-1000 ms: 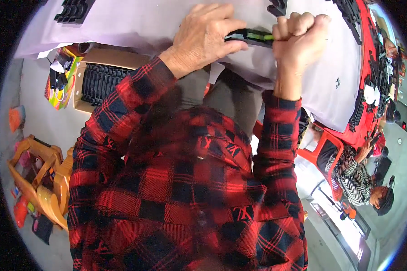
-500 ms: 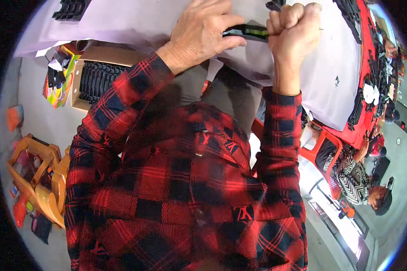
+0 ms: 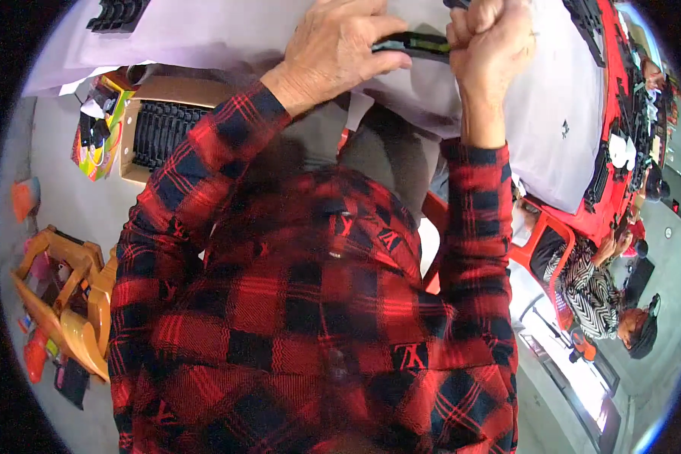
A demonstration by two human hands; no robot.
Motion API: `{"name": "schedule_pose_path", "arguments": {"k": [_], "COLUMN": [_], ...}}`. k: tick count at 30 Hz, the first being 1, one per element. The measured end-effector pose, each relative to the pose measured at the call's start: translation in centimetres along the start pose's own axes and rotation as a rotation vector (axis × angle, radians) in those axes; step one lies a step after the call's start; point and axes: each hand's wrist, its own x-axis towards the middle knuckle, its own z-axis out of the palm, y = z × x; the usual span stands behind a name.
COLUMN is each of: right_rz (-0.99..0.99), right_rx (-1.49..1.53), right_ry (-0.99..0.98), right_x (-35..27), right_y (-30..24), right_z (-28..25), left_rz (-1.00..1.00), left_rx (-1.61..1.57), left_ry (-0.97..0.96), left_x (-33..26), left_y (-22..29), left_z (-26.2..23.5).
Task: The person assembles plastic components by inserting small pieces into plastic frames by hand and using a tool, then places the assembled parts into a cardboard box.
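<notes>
Black-and-green strip [image 3: 412, 44], a slim bar-shaped part, is being held at about twelve o'clock in the view, just above the pale grey tabletop [image 3: 227, 30] and between both hands. Judging from the grips, a fitting or pressing step is being carried out on the strip; the next move is judged to call for steady counter-pressure from one hand while the other end is being worked, with the strip being kept level.

Going from the largest thing down: a red-and-black checked shirt [image 3: 310, 318] is filling the middle of the view, its sleeves being raised toward twelve o'clock. The tabletop is being spread across the upper rim. A cardboard box of black ribbed parts [image 3: 163, 132] is being seen at ten o'clock, and an orange plastic frame [image 3: 68, 303] at eight o'clock. At four o'clock another person in a striped top [image 3: 590, 287] is being seen seated, well apart.

The left hand [image 3: 333, 57] is being kept narrowly open, its fingers being laid along and pinched on the strip's left end. The right hand [image 3: 492, 45] is being clenched into a fist around the strip's right end.
</notes>
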Motion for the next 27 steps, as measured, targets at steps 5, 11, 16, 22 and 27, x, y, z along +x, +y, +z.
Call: {"name": "schedule_pose_path", "arguments": {"k": [5, 11, 16, 22, 27], "right_rz": [-0.153, -0.103, -0.114, 0.146, -0.131], "right_rx": [-0.621, -0.529, -0.545, 0.149, -0.617], "right_ry": [0.307, 0.273, 0.212, 0.105, 0.248], "right_x": [0.1, -0.2, 0.2, 0.1, 0.2], "right_y": [-0.2, 1.3, 2.1, 1.2, 1.9], "right_z": [1.0, 2.1, 1.8, 2.2, 2.3], "left_rz": [-0.034, -0.006, 0.019, 0.013, 0.011], "left_rx": [-0.033, -0.018, -0.010, -0.016, -0.011], "left_ry": [-0.020, 0.001, 0.012, 0.018, 0.042], "left_x": [0.3, 0.0, -0.1, 0.0, 0.1], "left_y": [0.2, -0.3, -0.4, -0.3, -0.4], "left_z": [-0.2, 0.0, 0.1, 0.5, 0.6]}}
